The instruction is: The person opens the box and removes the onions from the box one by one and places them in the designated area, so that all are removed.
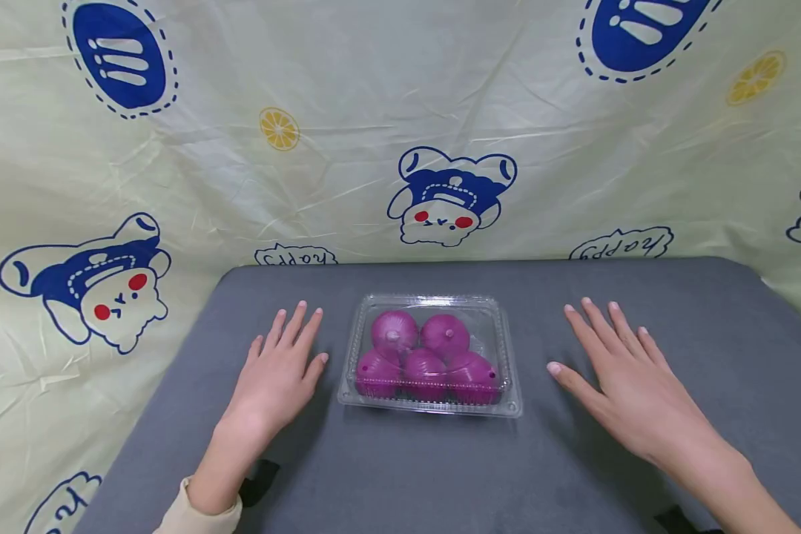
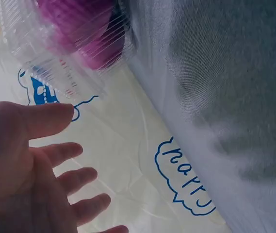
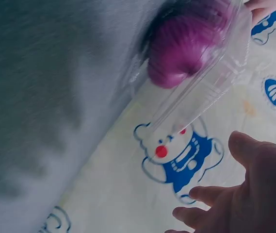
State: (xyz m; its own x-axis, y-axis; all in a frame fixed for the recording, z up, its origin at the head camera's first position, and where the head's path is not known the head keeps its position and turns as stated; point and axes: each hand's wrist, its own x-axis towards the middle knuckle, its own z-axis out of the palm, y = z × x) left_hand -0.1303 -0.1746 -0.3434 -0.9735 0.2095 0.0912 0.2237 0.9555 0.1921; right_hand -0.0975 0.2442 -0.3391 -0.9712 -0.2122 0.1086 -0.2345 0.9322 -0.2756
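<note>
A clear plastic clamshell box (image 1: 487,311) sits with its lid closed on the grey table, holding several purple onions (image 1: 425,374). To its left my left hand (image 1: 277,378) hovers palm down, fingers straight and a little spread, apart from the box. My right hand (image 1: 630,382) is likewise spread on the other side, its thumb pointing toward the box. Neither hand holds anything. The left wrist view shows the left hand's (image 2: 26,145) thumb near the box's edge; in the right wrist view the right hand (image 3: 259,184) has its fingers extended below the box.
The grey cloth-covered table (image 1: 414,475) ends at a far edge behind the box. Beyond it hangs a pale curtain (image 1: 347,200) printed with cartoon bears, orange slices and lettering. Dark straps (image 1: 259,482) show beneath the left wrist and at the right forearm.
</note>
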